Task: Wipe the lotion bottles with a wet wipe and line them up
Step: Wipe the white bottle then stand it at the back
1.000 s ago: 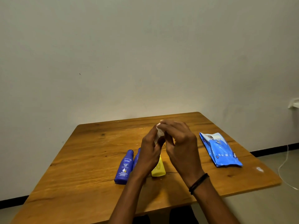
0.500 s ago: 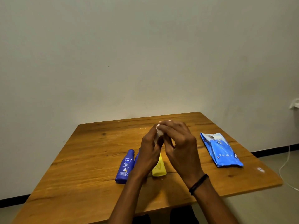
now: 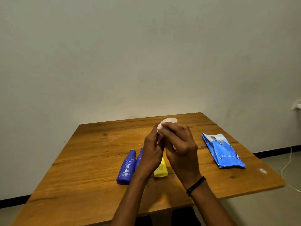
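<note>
Since a second ago more of the wet wipe (image 3: 167,122) shows above both hands, left hand (image 3: 152,151) and right hand (image 3: 180,149), pinching it over the worktop (image 3: 84,160). They hide part of the second blue bottle (image 3: 138,159) and yellow bottle (image 3: 161,170); the Nivea bottle (image 3: 126,168) lies left, the wipes pack (image 3: 223,151) right.

The left hand (image 3: 152,154) covered nearly all of a second dark blue plastic bottle (image 3: 139,158), leaving only a sliver. The yellow plastic bottle (image 3: 161,170) showed just its near end below the right hand (image 3: 180,149). A white wet wipe (image 3: 166,123) peeked out above the fingers; its remainder was concealed. The wooden table (image 3: 81,185) ran past the bottom edge.
</note>
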